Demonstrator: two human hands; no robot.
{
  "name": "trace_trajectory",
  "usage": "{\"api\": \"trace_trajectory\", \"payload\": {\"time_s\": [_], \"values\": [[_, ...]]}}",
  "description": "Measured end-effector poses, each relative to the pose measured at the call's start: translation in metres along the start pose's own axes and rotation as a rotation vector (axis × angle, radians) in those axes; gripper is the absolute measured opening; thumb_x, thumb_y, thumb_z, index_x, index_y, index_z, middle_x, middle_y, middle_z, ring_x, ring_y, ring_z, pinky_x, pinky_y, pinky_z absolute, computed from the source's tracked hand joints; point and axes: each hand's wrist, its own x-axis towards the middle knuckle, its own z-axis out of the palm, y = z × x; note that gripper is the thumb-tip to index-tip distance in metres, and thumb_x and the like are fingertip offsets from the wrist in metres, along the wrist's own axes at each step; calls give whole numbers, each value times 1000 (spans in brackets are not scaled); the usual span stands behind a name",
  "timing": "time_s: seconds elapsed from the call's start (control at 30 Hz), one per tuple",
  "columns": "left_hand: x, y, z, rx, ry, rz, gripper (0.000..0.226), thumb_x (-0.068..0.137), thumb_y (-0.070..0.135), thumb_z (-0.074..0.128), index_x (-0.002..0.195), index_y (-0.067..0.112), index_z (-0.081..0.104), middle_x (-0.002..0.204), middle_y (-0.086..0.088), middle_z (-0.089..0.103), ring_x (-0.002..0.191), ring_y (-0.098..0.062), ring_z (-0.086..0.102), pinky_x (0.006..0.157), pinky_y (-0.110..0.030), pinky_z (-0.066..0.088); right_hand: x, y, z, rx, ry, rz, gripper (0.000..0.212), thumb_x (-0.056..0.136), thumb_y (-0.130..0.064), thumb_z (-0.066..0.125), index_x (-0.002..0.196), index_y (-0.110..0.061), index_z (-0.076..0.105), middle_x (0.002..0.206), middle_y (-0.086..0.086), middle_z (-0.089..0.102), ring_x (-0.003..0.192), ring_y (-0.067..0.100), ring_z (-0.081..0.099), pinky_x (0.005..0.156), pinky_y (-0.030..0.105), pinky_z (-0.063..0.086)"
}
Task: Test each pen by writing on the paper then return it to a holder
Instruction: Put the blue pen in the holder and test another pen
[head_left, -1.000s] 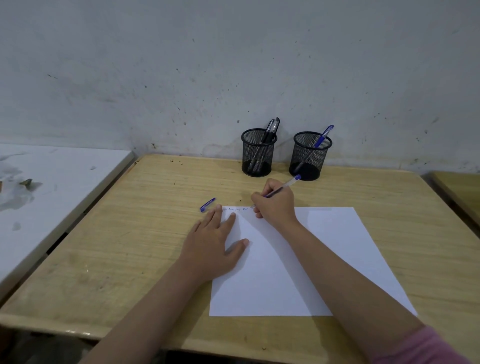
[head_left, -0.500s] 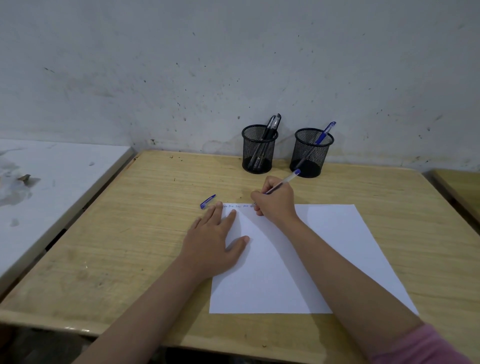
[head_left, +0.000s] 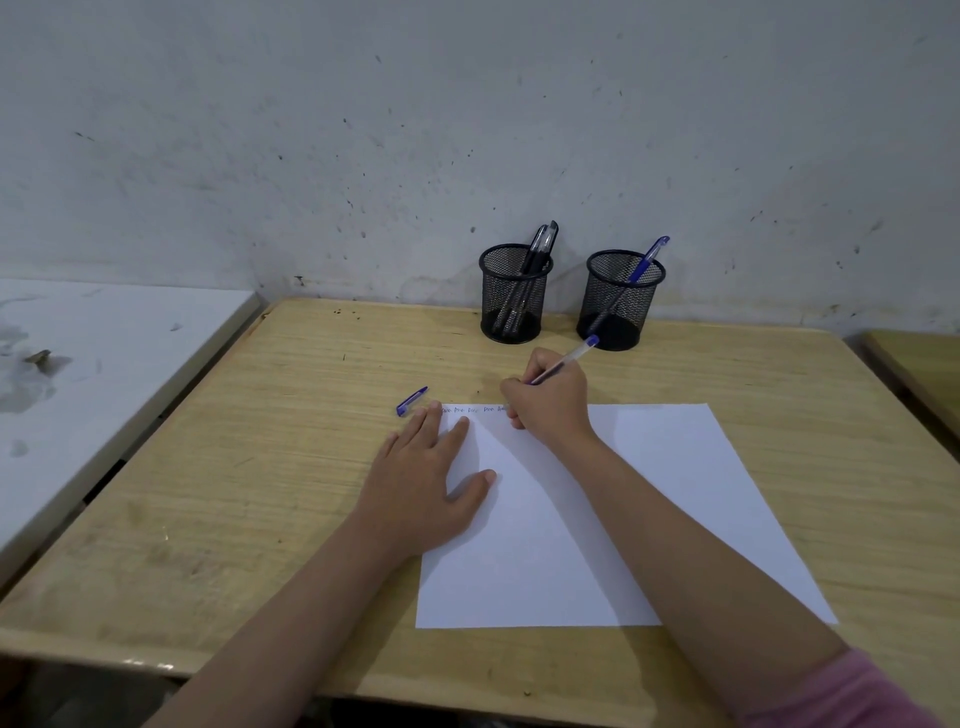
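A blue pen (head_left: 563, 359) is pinched in the right hand (head_left: 550, 402) at frame centre, tip hidden at the top edge of the paper (head_left: 649, 493). The paper's left side is pressed flat by the spread left hand (head_left: 426, 483). A blue cap (head_left: 411, 401) is seen on the worktop (head_left: 260, 493) just left. Two mesh holders (head_left: 514, 293) (head_left: 621, 299) with pens are placed at upper centre

One wide-angle view from the person's head, looking forward and down across the wooden surface (head_left: 260, 467) toward a grey wall (head_left: 467, 130), close enough that both forearms fill the lower frame
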Motion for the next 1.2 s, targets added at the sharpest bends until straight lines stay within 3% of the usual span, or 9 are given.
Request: {"api": "trace_trajectory", "payload": {"time_s": [0.47, 0.57, 0.67, 0.73, 0.83, 0.93, 1.07, 1.2], "values": [[0, 1, -2, -21, -12, -4, 92, 69, 74, 13, 146, 25, 20, 158, -4, 7, 145, -17, 2, 116, -42, 10, 2, 3, 0, -17, 23, 5, 26, 71, 7, 54, 59, -10, 38, 53, 14, 44, 44, 24, 49, 39, 24, 43], [-1, 2, -4, -84, 31, 6, 87, 71, 69, 22, 141, 18, 34, 155, -7, 20, 144, -20, 15, 113, -39, 19, 1, 3, 0, -6, 39, 12, 28, 70, 7, 54, 58, -11, 36, 51, 12, 42, 43, 24, 48, 39, 24, 42], [5, -4, -6, -132, 327, 79, 56, 79, 47, 43, 114, 8, 62, 127, -14, 59, 117, -30, 55, 96, -39, 44, 2, 1, -3, 50, 102, 48, 33, 72, 6, 54, 56, -14, 33, 50, 11, 43, 41, 24, 48, 38, 23, 42], [12, -12, -8, -138, 462, 62, 41, 81, 34, 49, 105, 7, 67, 112, -12, 67, 101, -30, 62, 86, -39, 51, 3, 0, -6, 100, 153, 68, 31, 74, 3, 57, 57, -14, 36, 48, 13, 51, 40, 23, 54, 39, 24, 44], [23, -19, -13, -153, 489, -51, 32, 80, 22, 58, 107, 7, 66, 110, -11, 67, 99, -31, 61, 83, -40, 51, 5, 1, -7, 191, 187, 54, 31, 78, -2, 65, 60, -13, 42, 48, 9, 57, 46, 22, 60, 52, 36, 53], [33, -23, -14, -123, 477, -73, 31, 79, 15, 61, 108, 6, 66, 109, -12, 67, 97, -33, 60, 80, -41, 50, 4, 3, -5, 186, 197, 8, 23, 77, -6, 68, 64, -11, 49, 65, 21, 61, 60, 26, 61, 62, 41, 54], [40, -27, -12, -97, 429, -143, 22, 79, 14, 57, 94, 5, 70, 87, -11, 66, 79, -31, 58, 66, -37, 49, 2, -2, -5, 193, 162, -23, 15, 73, -1, 67, 68, -11, 58, 68, 12, 60, 64, 19, 57, 62, 32, 51], [43, -26, -11, -97, 407, -205, 18, 84, 15, 54, 84, 6, 69, 80, -8, 61, 75, -26, 52, 61, -36, 47, -8, -23, -13, 282, 5, 47, 16, 79, -12, 74, 77, -7, 59, 59, 2, 65, 45, 14, 59, 47, 26, 52]]}}
